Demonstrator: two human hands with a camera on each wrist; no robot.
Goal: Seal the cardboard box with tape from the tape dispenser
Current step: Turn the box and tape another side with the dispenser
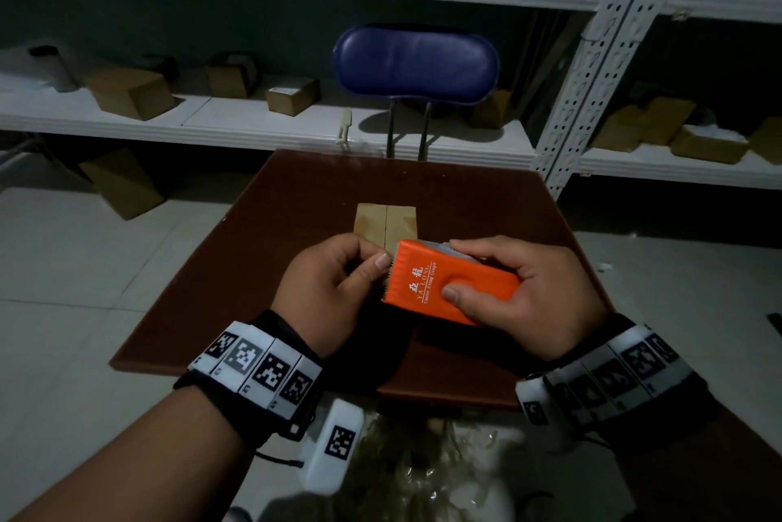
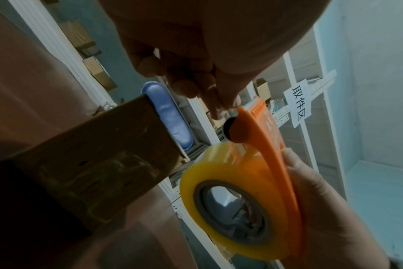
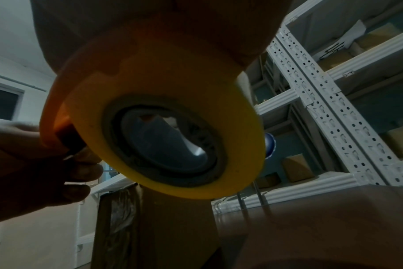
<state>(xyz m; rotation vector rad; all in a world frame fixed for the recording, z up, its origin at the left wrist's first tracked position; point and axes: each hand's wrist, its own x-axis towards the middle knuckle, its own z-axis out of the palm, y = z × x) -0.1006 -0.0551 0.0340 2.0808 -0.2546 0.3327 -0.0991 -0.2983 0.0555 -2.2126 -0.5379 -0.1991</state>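
Note:
A small cardboard box (image 1: 385, 222) with closed flaps stands on the brown table (image 1: 486, 200), just beyond my hands. My right hand (image 1: 508, 289) grips the orange tape dispenser (image 1: 452, 282) above the table, thumb on its top. The yellowish tape roll (image 2: 230, 189) sits under the orange cover (image 2: 271, 145). My left hand (image 1: 334, 289) pinches the tape end at the dispenser's toothed edge between thumb and forefinger. In the right wrist view the tape roll (image 3: 170, 125) fills the middle, with the box (image 3: 154, 227) below it.
A blue-backed chair (image 1: 417, 62) stands behind the table. White metal shelves (image 1: 254, 119) with several cardboard parcels run along the wall. Crumpled clear plastic (image 1: 431, 462) lies on the floor below the table's near edge.

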